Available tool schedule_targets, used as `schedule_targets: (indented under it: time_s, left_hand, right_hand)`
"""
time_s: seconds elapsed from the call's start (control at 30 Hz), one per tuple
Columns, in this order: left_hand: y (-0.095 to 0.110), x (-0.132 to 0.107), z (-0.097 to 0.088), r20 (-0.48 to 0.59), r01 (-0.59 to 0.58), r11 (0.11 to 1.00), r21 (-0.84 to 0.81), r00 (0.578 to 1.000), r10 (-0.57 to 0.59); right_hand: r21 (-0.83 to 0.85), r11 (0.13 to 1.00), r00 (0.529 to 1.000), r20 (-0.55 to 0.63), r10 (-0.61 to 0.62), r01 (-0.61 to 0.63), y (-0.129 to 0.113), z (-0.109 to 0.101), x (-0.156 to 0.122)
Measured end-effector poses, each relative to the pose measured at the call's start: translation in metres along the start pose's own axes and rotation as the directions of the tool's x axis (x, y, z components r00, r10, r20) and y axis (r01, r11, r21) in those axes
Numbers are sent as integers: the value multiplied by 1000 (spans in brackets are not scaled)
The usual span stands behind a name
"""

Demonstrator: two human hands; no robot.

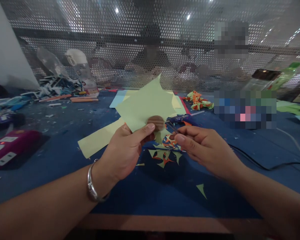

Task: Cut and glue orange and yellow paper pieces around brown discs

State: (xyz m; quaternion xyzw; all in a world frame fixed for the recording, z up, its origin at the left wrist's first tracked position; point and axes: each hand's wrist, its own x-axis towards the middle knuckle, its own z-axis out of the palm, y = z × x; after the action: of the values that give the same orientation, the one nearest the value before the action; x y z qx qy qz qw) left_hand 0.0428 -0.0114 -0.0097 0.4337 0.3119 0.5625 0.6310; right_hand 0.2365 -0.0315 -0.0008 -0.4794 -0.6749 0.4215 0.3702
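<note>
My left hand (127, 150) pinches a pale green sheet of paper (146, 103) together with a round brown disc (156, 123), thumb pressed on the disc's face. The sheet is raised above the table, and its upper right edge curves inward. In my right hand (202, 146) are slim metal scissors (173, 127), their narrow blades pointing left toward the sheet beside the disc. My fingers hide the handles. Below both hands lie green and orange paper offcuts (162, 156) with curved edges. One loose green scrap (201, 190) rests nearer the table's front edge.
A blue table (140, 196) meets a perforated metal screen (110, 30). Coloured sheets (118, 99) and crumpled scraps (198, 100) lie behind my hands. At left stand a white-lidded bottle (85, 71) and a purple case (15, 146). A black cable (255, 163) runs at right.
</note>
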Motion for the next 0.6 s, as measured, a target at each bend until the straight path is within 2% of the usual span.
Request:
schedule_targets:
  time_s: [0.17, 0.33, 0.6]
  left_hand:
    - [-5, -3, 3, 51, -2, 999, -46, 999, 4]
    - [-7, -10, 7, 105, 81, 994, -77, 992, -73]
    - [-7, -14, 10, 159, 120, 982, -147, 983, -97]
  right_hand:
    - [150, 989, 999, 50, 11, -18, 3, 4, -1]
    - [159, 987, 999, 37, -17, 11, 0, 6, -3]
    - [208, 978, 1000, 21, -15, 10, -1, 7, -3]
